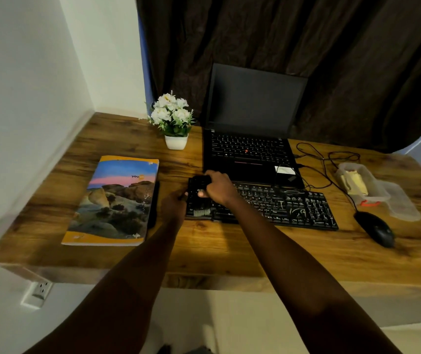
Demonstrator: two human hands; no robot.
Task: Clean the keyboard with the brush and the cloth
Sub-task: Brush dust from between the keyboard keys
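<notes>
My left hand [175, 204] pinches the keyboard [263, 204] by its left edge, steadying it on the surface [204, 246]. Just right, my right-hand fingers [210, 183] wrap the brush [200, 198], bristles toward me on the keys; I should sweep gently along the rows. My knuckles hide the handle, and I see no cloth.

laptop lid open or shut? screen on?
Open: the laptop lid stands upright behind its exposed keys. The screen is dark, apparently off.
</notes>
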